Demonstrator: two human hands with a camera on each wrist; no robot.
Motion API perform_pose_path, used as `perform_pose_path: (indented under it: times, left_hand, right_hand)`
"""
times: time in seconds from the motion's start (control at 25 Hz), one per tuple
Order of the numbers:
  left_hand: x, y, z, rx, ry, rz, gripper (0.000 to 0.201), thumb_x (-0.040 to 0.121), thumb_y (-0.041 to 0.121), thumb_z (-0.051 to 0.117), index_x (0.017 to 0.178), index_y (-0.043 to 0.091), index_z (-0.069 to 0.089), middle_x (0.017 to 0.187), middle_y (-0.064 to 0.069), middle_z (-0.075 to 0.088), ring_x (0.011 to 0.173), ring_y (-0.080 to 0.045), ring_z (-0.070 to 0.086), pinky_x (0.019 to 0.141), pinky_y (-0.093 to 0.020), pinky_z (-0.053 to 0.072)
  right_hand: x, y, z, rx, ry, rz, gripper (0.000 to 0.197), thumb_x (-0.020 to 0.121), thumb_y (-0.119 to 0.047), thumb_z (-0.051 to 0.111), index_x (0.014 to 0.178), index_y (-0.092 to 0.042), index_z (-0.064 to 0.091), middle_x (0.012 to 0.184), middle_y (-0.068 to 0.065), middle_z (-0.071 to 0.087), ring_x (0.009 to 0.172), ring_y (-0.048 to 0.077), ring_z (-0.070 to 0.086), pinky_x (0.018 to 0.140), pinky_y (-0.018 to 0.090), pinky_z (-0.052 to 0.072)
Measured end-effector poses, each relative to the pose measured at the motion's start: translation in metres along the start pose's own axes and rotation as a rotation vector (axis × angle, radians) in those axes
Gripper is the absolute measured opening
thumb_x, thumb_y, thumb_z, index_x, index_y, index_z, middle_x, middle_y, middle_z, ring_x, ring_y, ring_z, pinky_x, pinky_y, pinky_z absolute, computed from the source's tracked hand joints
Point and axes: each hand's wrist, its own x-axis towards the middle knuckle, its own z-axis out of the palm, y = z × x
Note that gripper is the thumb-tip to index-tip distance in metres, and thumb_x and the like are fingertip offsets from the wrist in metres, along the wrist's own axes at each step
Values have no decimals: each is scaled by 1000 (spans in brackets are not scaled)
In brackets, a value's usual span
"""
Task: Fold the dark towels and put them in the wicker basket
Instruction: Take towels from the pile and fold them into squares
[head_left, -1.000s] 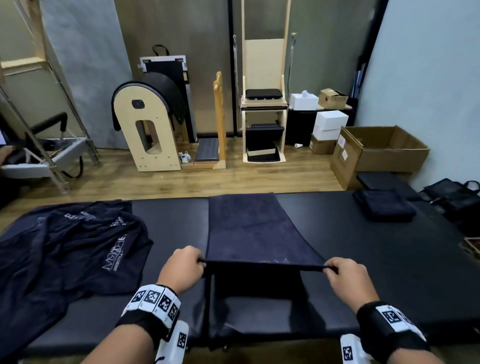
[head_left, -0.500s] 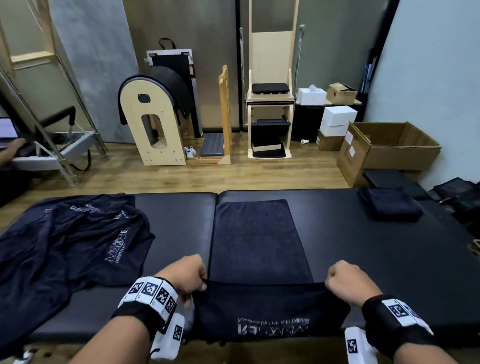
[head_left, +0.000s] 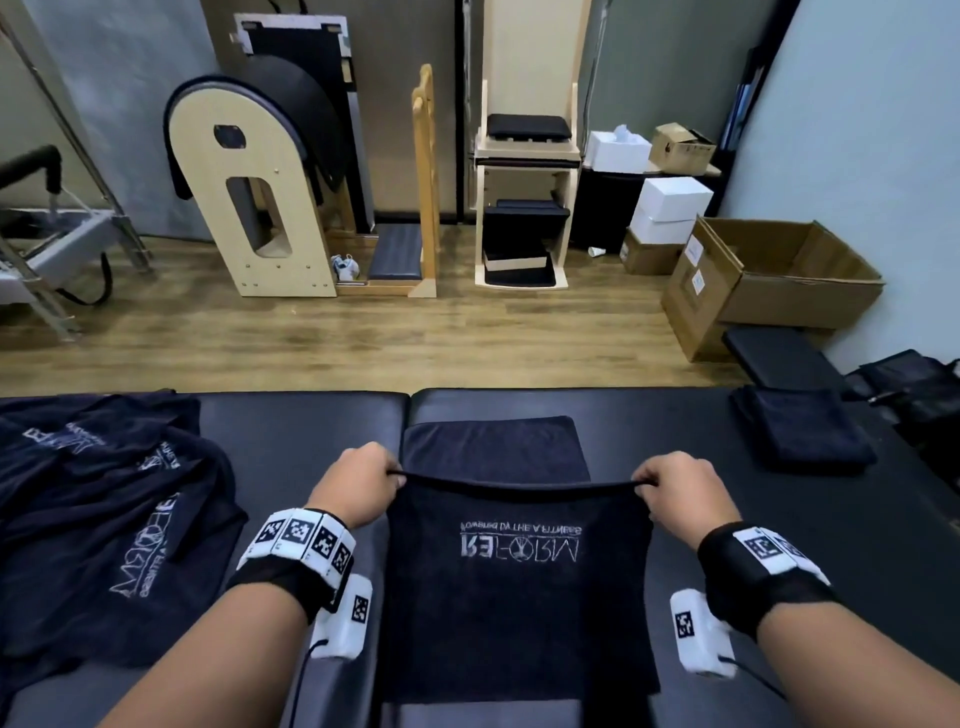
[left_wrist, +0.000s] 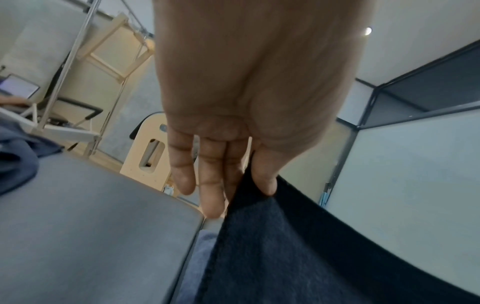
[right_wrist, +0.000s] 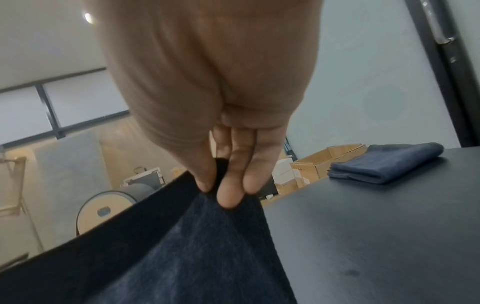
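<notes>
A dark towel (head_left: 519, 613) with white lettering lies lengthwise on the black padded table (head_left: 301, 436), its near end lifted and stretched between my hands. My left hand (head_left: 363, 480) pinches the left corner, thumb against fingers (left_wrist: 262, 176) in the left wrist view. My right hand (head_left: 675, 488) pinches the right corner, the cloth caught between its fingertips (right_wrist: 228, 193). The towel's far part (head_left: 493, 447) lies flat beyond my hands. A folded dark towel (head_left: 800, 436) rests at the table's right end, also seen as the folded towel (right_wrist: 384, 162). The wicker basket is out of sight.
A heap of unfolded dark towels (head_left: 104, 519) with white logos covers the table's left part. Beyond the table stand wooden exercise equipment (head_left: 260, 197), white boxes (head_left: 670, 208) and an open cardboard box (head_left: 769, 280). Black bags (head_left: 914, 384) lie at the right.
My hands pulled the towel's near end down over the table's front edge, then raised it and carried it forward over the flat part, showing the lettered side. The head view tilted down.
</notes>
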Motion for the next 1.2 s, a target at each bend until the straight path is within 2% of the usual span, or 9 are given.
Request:
perform_pose_path:
  times: [0.12,0.28,0.44,0.64,0.76,0.84,0.96,1.08,1.2]
  left_hand:
    - [47,-9,2,-15,19,-17,22,89,20,62,68,17,60,84,-12,69,92,-35,64,74,-34,50]
    - [95,-18,7,2,59,-68,12,87,21,61,88,23,73,92,-10,71,93,-36,65,78,-37,53]
    - [140,-16,18,11,95,-129,9,87,20,59,81,21,66,91,-16,68,91,-41,63,74,-38,50]
    - [186,-20,42,32,45,-236,14,92,20,53,79,18,49,98,-21,63,94,-44,60,72,-37,43]
    - [209,-23,54,56,15,-170,9,92,14,55,89,13,64,105,-17,63,101,-40,60,78,-37,46]
    - [225,-29,63,73,-16,-42,15,89,8,59,94,9,73,119,-11,62,113,-32,58,90,-36,48]
    - [242,-34,73,132,-68,48,19,89,6,59,99,6,76,138,-6,57,122,-28,55,99,-30,43]
    - [253,-38,72,115,-24,40,16,86,6,62,94,8,77,118,-8,68,109,-31,61,91,-35,49]
    - [251,-38,67,96,-28,34,15,86,8,64,91,9,78,99,-12,72,101,-34,63,85,-36,52]
  right_hand:
    - [41,-17,1,-70,42,-32,20,90,-17,61,95,-28,77,101,2,75,100,32,65,83,35,53]
    - [98,-26,12,-87,42,-57,19,89,-20,62,100,-27,75,105,4,75,104,34,65,88,39,55]
    - [152,-27,29,-68,23,-106,18,90,-18,62,99,-25,75,107,3,71,106,32,63,89,40,53]
    - [209,-17,65,-41,-55,-189,11,87,-10,64,88,-18,72,107,2,69,105,30,61,90,39,51]
    - [239,-12,89,-40,-157,-221,11,85,-10,70,90,-20,74,131,0,63,115,29,62,100,39,49]
    - [256,-12,101,-101,-249,-254,13,87,-13,70,95,-22,75,144,-2,55,123,27,58,105,39,46]
    - [270,-18,110,-142,-299,-282,12,87,-14,71,97,-19,76,133,1,63,120,27,60,102,38,47]
    - [273,-17,111,-148,-251,-210,12,88,-16,69,96,-18,78,108,3,74,107,29,65,94,36,51]
    - [264,-12,107,-116,-210,-144,13,89,-18,68,97,-19,79,104,3,76,106,30,66,93,37,53]
